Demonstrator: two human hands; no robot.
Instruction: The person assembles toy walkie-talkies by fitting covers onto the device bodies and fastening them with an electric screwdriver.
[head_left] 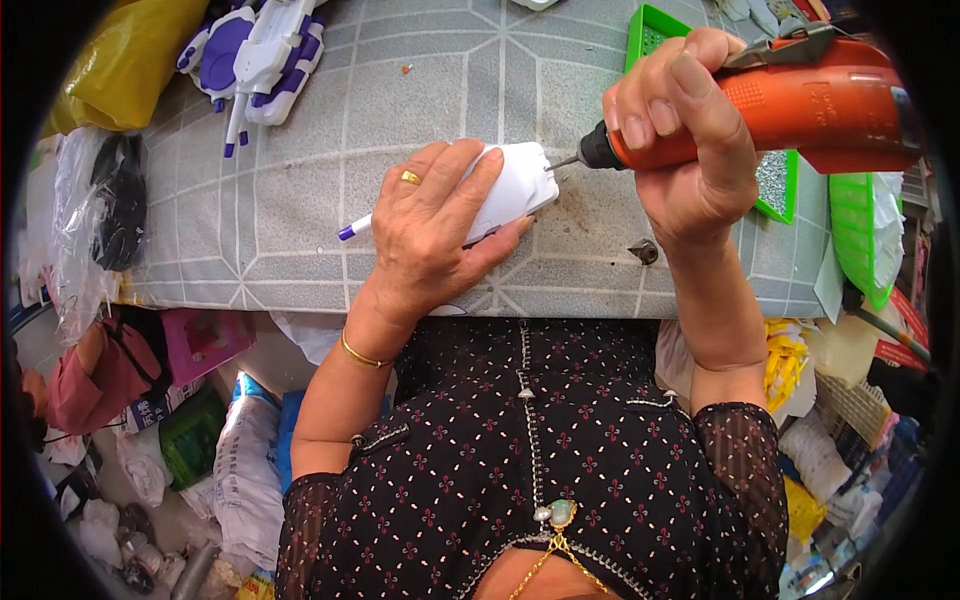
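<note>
My left hand (425, 210) is closed over a white plastic toy part (520, 182), pressing it against the table. A thin white rod with a purple tip (354, 228) sticks out on the left side of that hand. Raised at the right, my right hand (690, 140) grips an orange power screwdriver (790, 100), held nearly level with its nose pointing left. Its thin metal bit (565, 161) meets the right end of the white part, beside small notches there. The underside of the part is hidden, and I cannot make out a screw at the bit.
White and purple toy pieces (265, 60) lie at the far left beside a yellow bag (125, 65). A green tray (650, 28) of small metal bits is partly behind my right hand. A small dark metal piece (645, 251) lies near the table edge. Another person's pink sleeve (92, 385) shows at left.
</note>
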